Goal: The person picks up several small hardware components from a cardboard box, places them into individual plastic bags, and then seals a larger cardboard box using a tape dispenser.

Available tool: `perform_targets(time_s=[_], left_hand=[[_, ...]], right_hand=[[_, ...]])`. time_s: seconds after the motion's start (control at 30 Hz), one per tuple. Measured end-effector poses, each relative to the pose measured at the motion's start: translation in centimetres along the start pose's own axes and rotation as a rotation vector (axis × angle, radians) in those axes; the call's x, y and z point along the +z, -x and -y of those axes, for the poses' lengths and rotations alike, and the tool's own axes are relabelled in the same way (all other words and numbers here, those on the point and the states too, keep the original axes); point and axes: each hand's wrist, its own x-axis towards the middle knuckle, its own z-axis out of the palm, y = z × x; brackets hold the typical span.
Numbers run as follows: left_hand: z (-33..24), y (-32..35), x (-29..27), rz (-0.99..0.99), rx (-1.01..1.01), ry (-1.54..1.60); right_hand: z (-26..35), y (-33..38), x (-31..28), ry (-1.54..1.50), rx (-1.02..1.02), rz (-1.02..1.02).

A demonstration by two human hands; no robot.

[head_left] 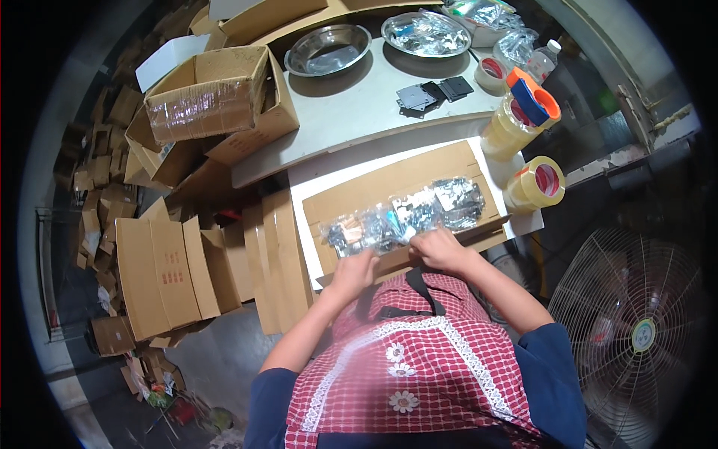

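A long, shallow cardboard box [389, 177] lies open in front of me, its near flap raised along the side closest to my body. In it, clear plastic bags [449, 203] of small dark and silvery parts sit in a row. My left hand [354, 274] is closed at the near edge, beside the left end of the bags. My right hand [443, 250] has its fingers curled in at the same edge, close against the middle bags. What the fingertips of either hand grip is hidden.
Rolls of clear tape [535, 184] and an orange-and-blue tape dispenser [532, 97] stand to the right. Behind are two metal bowls [327, 51], dark flat plates [453, 88] and a plastic bottle [543, 61]. Cardboard cartons [157, 273] fill the left; a caged fan [636, 337] stands right.
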Motion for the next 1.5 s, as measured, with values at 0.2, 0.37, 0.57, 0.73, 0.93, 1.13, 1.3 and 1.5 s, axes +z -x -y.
perform_targets(time_s=[0.2,0.37,0.57,0.73,0.93,1.13,1.3,1.5], left_hand=[[0.6,-2.7,-2.1,0.269,-0.04,0.074],[1.0,-8.4,-5.2,0.047,-0.294,0.326],[5.1,-14.5,-2.6,-0.132,0.128,-0.29],[3.7,-16.2,-2.4,0.108,0.087,-0.366],[1.2,-15.4,-4.9,0.102,0.113,-0.462],[2.8,-14.1,-3.4,0.008,0.154,-0.278],[4.7,-16.1,-3.6,0.132,-0.005,-0.095],[1.6,-16.3,-4.5,0.204,-0.001,0.017]], right_hand=[[-2.2,-2.2,0.5,-0.13,0.064,0.158],[-0.7,-1.5,0.1,-0.065,0.117,0.116],[1.2,-3.0,0.6,-0.116,0.096,0.032],[0.1,-0.3,-0.9,-0.315,0.002,-0.19],[-5.5,7.4,-1.1,-0.655,0.838,-1.169],[-10.3,14.2,4.6,-0.255,1.121,-1.099],[-8.4,12.7,4.2,-0.221,1.107,-1.081],[-9.9,13.6,2.0,-0.675,1.057,-1.037]])
